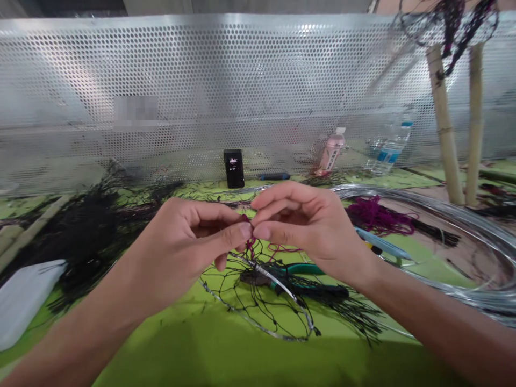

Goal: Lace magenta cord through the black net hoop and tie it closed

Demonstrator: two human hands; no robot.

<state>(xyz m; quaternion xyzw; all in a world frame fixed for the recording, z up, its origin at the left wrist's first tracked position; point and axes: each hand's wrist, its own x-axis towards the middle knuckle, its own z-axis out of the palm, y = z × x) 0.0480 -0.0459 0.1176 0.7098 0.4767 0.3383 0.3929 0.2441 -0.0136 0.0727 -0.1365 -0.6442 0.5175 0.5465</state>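
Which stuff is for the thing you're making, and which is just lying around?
Part of the job, it seems:
purple thread at the fingertips of the left hand and right hand
wire ring with black netting
probably green-handled pliers, wire coil, purple heap

Probably just lying around:
pink bottle
blue-labelled bottle
black device

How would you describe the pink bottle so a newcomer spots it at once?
Find the perforated metal panel behind the green worktop. Along its foot, look right of the black device. The pink bottle there has a white cap, while the clear bottle beside it has a blue cap and label.
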